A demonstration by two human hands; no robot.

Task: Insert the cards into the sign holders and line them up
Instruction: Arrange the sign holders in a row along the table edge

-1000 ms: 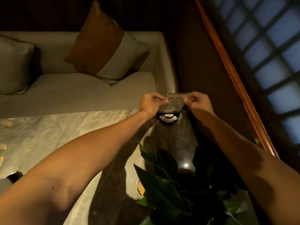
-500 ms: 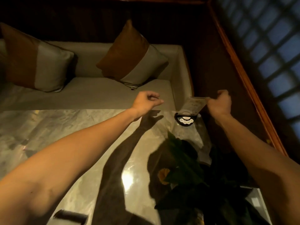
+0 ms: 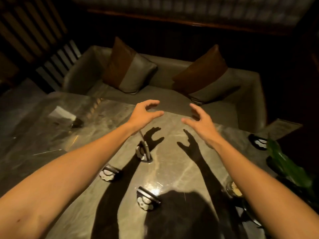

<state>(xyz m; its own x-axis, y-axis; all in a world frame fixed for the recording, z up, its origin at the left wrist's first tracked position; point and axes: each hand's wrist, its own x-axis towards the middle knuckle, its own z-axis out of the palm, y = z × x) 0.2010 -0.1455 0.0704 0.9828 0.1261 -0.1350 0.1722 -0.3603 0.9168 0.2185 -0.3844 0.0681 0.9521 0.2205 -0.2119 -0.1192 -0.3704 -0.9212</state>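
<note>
Both my hands hover over the far half of the marble table (image 3: pixel 172 169), fingers spread and holding nothing: my left hand (image 3: pixel 145 113) and my right hand (image 3: pixel 201 120). Below them several black-and-white sign holder bases stand on the table. One holder (image 3: pixel 143 151) under my left wrist carries a thin clear panel seen edge-on. Another holder (image 3: pixel 108 173) sits to its left, a third holder (image 3: pixel 147 200) nearer me. A further holder (image 3: pixel 259 142) stands at the far right edge. A white card holder (image 3: pixel 64 116) lies at the far left.
A beige sofa (image 3: pixel 164 94) with two brown-and-grey cushions runs along the table's far side. A green plant (image 3: pixel 286 166) fills the right edge, with a small round dish (image 3: pixel 233 189) beside it. The shadow of a head falls on the near table.
The view has swung left from the table's right corner. Both hands have let go of the card holder held there and now hang open over the table's middle.
</note>
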